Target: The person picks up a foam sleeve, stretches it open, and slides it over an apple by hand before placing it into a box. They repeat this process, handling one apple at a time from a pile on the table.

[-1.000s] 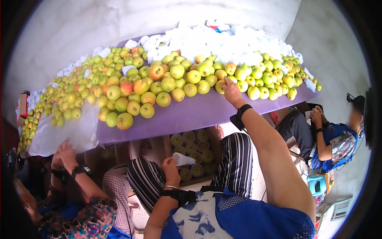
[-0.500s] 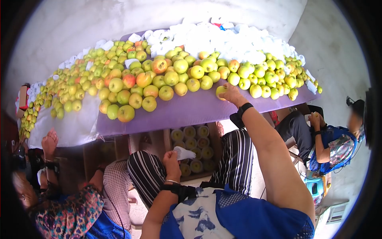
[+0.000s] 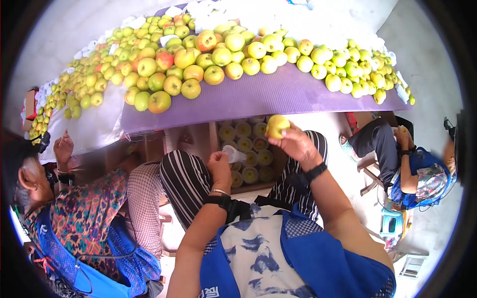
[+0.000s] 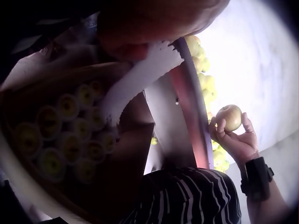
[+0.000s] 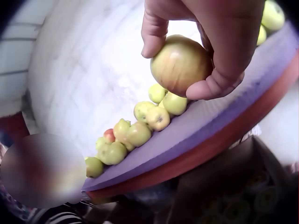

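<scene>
A yellow-green apple (image 3: pixel 278 126) is gripped between the thumb and fingers of my right hand (image 3: pixel 298 144), in front of the table edge. The right wrist view shows the same apple (image 5: pixel 181 65) close up, with a faint reddish blush. My left hand (image 3: pixel 219 170), above the striped knee, pinches a white foam net sleeve (image 3: pixel 234 154) that sticks out to the right. In the left wrist view this foam sleeve (image 4: pixel 140 79) hangs over a box of apples. That cardboard box (image 3: pixel 238 188) stands below the table and holds several apples in white sleeves.
Loose apples (image 3: pixel 213 74) are heaped along the purple-covered table (image 3: pixel 238 102), with a pile of white foam sleeves (image 3: pixel 263 20) behind them. One person (image 3: pixel 84 213) sits close at the left, another (image 3: pixel 422 174) at the right. A blue stool (image 3: pixel 391 222) stands at the lower right.
My right hand has taken an apple from the front of the heap and brought it back past the table edge. The left hand keeps the foam sleeve. The head view has tilted down.
</scene>
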`<action>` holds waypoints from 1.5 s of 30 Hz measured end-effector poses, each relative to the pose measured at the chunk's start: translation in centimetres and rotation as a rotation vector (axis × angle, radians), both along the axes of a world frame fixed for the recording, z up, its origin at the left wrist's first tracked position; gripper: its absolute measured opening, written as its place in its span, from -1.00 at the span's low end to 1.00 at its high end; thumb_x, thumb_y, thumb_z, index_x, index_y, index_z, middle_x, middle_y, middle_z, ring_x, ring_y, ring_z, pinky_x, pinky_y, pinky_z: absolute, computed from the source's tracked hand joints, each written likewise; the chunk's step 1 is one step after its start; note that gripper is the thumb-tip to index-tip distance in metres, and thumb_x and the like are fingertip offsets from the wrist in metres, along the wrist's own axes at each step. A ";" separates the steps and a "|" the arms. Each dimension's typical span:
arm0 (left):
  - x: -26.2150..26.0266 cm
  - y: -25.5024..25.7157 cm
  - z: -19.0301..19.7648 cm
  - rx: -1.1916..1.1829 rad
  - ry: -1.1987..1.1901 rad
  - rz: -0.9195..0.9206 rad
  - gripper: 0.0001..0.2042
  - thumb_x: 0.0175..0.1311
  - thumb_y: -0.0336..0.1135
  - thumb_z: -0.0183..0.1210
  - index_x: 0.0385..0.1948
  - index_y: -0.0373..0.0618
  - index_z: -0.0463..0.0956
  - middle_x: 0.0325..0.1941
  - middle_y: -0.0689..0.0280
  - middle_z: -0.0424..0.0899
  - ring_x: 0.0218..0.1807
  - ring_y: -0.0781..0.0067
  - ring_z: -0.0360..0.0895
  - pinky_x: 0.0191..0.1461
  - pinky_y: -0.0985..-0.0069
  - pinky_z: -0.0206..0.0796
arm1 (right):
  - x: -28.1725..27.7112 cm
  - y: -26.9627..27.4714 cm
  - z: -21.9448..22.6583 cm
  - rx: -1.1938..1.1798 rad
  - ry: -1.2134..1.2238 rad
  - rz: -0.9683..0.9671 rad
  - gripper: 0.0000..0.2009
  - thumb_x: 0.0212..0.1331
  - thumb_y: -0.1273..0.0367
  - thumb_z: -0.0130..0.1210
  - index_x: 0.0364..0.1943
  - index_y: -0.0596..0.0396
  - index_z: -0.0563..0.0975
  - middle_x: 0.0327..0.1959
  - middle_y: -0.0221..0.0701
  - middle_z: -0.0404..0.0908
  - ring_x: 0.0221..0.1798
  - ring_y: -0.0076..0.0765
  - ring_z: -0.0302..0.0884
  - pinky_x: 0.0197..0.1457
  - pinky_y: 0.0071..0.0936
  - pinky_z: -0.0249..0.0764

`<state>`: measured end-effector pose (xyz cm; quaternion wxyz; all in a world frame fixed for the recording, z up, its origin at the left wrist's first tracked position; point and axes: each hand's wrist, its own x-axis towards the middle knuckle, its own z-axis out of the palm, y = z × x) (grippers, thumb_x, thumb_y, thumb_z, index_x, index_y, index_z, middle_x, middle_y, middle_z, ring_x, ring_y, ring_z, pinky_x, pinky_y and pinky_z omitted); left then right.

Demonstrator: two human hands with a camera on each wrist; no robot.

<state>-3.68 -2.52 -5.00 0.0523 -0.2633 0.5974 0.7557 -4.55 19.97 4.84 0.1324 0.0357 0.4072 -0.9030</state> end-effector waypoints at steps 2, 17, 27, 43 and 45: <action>-0.2 0.2 -0.8 -0.041 0.009 -0.013 -0.91 0.12 -0.39 0.13 -0.41 -0.12 0.41 -0.48 0.44 0.45 -0.51 0.66 0.37 -0.53 0.72 0.22 | 1.7 -1.5 0.3 0.013 -0.027 0.060 -0.44 -0.11 0.41 0.23 0.06 0.20 0.30 -0.07 -0.26 0.46 -0.03 -0.26 0.46 0.04 -0.35 0.43; 0.8 1.3 -0.3 -0.493 0.214 -0.153 -0.88 0.00 -0.41 0.22 -0.51 -0.17 0.45 -0.57 0.42 0.48 -0.54 0.69 0.36 -0.51 0.70 0.25 | 3.3 -5.6 -4.5 -0.022 -0.057 0.373 -0.48 -0.05 0.24 0.16 0.01 0.22 0.38 -0.05 -0.34 0.48 0.02 -0.38 0.40 0.16 -0.42 0.23; 1.0 0.8 0.9 0.004 0.188 -0.275 -0.91 0.10 -0.42 0.15 -0.41 -0.18 0.43 -0.50 0.41 0.50 -0.50 0.67 0.44 -0.48 0.73 0.32 | 2.3 -5.3 -5.7 0.034 -0.184 0.253 -0.48 -0.03 0.18 0.13 0.02 0.17 0.39 -0.06 -0.31 0.49 -0.02 -0.29 0.44 0.09 -0.26 0.32; 1.3 1.2 0.9 0.167 0.046 -0.190 -0.92 0.15 -0.39 0.09 -0.38 -0.13 0.40 -0.47 0.41 0.48 -0.50 0.66 0.43 -0.46 0.72 0.34 | 3.0 -6.0 -7.2 1.030 0.162 -0.001 -0.32 -0.42 0.38 0.33 0.00 0.24 0.39 -0.05 -0.19 0.43 0.00 -0.21 0.42 0.09 -0.42 0.33; 1.3 1.1 0.7 0.103 0.158 -0.262 -0.95 0.16 -0.41 0.07 -0.41 -0.12 0.40 -0.48 0.42 0.48 -0.50 0.69 0.42 -0.45 0.72 0.33 | 3.0 -6.1 -7.7 1.074 0.160 -0.032 -0.32 -0.43 0.39 0.32 0.00 0.22 0.39 -0.06 -0.23 0.43 -0.01 -0.26 0.41 0.10 -0.45 0.33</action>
